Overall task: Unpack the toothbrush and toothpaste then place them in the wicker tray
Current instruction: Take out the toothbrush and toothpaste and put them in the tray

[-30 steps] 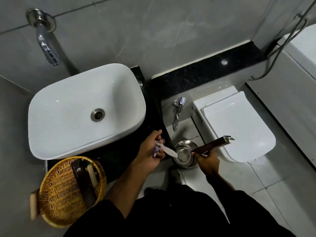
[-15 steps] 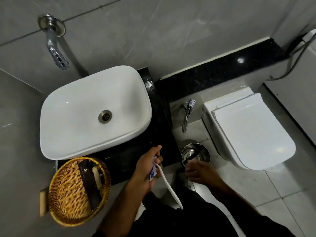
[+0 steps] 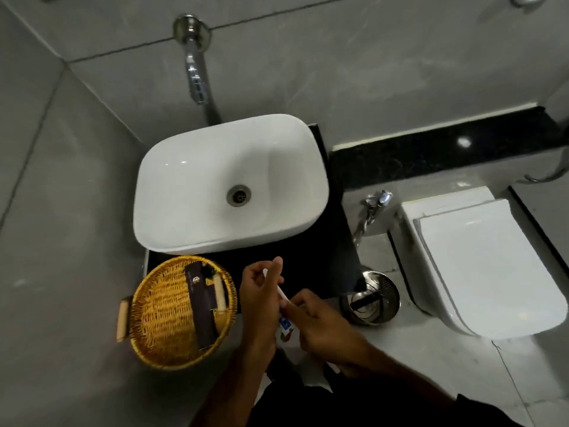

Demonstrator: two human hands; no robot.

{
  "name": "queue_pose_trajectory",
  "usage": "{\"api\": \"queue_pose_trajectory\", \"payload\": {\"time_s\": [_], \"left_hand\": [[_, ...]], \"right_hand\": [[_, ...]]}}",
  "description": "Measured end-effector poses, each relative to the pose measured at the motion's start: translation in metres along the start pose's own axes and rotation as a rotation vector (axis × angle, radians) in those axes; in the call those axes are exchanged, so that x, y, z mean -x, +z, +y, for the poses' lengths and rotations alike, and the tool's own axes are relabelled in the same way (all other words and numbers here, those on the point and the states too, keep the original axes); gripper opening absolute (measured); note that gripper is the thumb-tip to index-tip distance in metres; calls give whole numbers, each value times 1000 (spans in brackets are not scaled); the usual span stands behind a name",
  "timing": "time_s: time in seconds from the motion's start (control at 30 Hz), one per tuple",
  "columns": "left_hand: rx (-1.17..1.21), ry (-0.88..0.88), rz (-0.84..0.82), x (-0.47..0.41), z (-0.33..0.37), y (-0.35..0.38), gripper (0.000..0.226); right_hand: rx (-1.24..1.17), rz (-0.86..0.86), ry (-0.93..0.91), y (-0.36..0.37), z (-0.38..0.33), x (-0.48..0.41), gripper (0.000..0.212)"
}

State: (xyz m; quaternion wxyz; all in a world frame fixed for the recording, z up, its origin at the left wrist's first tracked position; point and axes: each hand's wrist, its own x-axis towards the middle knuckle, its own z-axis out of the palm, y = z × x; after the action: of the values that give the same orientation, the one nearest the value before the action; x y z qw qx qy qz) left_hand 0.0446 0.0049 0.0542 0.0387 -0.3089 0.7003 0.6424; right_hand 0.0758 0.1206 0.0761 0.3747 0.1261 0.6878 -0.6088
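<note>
Toothpaste [image 3: 285, 326] label unreadable; both hands grip its wrapper.

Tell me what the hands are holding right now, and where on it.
Both hands, left hand and right hand, hold the white toothbrush with toothpaste; exact grip points are unclear.

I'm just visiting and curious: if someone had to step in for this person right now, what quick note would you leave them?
Left hand: holds a white toothbrush together with a small toothpaste tube.
Right hand: fingers on the same items, apparently helping sort them.
Wicker tray: on the counter beside the sink, holding a dark box.
Steel bin on the floor holds a dark piece, probably discarded packaging.
Done: toothbrush and toothpaste look unpacked.
Left: lay both in the tray.
</note>
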Motion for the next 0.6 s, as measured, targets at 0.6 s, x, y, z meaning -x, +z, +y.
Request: {"api": "queue_pose_trajectory", "payload": {"time_s": [0.6], "left_hand": [[299, -211, 122, -54, -40, -196, 32]], "right_hand": [[-14, 213, -46, 153, -12, -58, 40]]}}
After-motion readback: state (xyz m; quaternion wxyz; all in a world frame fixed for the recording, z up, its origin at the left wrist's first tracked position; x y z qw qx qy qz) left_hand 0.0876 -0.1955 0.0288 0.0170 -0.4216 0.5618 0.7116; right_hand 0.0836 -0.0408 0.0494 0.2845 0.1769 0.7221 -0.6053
